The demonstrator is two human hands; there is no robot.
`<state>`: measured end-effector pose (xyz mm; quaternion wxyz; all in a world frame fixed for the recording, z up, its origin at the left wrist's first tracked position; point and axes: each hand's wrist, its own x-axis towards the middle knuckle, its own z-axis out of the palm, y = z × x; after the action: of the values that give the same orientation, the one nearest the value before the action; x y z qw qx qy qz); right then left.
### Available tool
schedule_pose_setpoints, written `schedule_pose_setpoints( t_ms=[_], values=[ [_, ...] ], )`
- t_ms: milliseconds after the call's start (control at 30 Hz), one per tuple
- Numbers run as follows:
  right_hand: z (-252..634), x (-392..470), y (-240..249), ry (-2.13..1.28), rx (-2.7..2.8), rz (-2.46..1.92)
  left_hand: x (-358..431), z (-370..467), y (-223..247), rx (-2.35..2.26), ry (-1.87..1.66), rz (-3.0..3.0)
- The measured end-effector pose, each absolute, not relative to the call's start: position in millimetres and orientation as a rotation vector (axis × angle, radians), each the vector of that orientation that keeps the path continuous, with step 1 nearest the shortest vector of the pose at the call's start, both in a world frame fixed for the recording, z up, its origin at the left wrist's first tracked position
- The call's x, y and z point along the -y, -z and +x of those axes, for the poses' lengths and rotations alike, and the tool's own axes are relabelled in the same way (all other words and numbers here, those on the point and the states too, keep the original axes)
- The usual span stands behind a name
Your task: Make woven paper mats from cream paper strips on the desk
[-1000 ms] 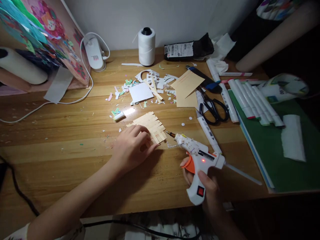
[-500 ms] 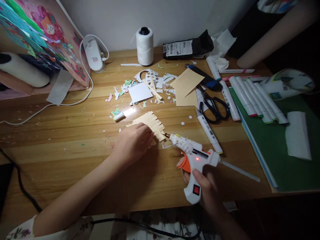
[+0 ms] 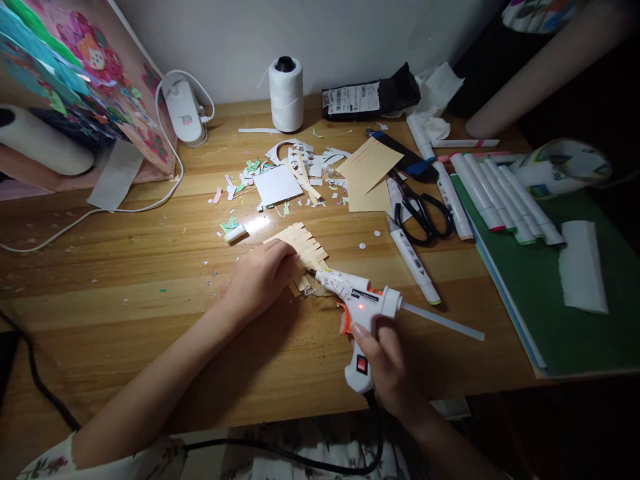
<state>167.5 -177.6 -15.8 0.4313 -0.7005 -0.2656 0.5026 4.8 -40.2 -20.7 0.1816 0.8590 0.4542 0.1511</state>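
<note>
"The mat (image 3: 301, 241) — where is it, and how's it held?"

"On the table (image 3: 125, 347), partly under the left hand (image 3: 265, 270), whose fingers are bunched; pinching or just pressing, I can't tell."

"How will it handle?"

"Light and bendy, I'd guess, with strip ends (image 3: 320, 255) that could snag — best held flat by its woven middle, clear of the nozzle (image 3: 311, 272) at its near right side."

"And the glue gun (image 3: 365, 303)?"

"In the right hand (image 3: 386, 357), fingers wrapped round its handle; likely stiff and heavier, so grip there."
</note>
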Motion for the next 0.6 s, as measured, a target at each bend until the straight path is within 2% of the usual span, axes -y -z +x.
schedule_pose_setpoints(
  t_ms=[600],
  values=[
    [171.8,174.9,13.6,-1.231,0.722,-1.778,42.7,6.3,20.1,-1.227,-0.477,2.427]
  ],
)
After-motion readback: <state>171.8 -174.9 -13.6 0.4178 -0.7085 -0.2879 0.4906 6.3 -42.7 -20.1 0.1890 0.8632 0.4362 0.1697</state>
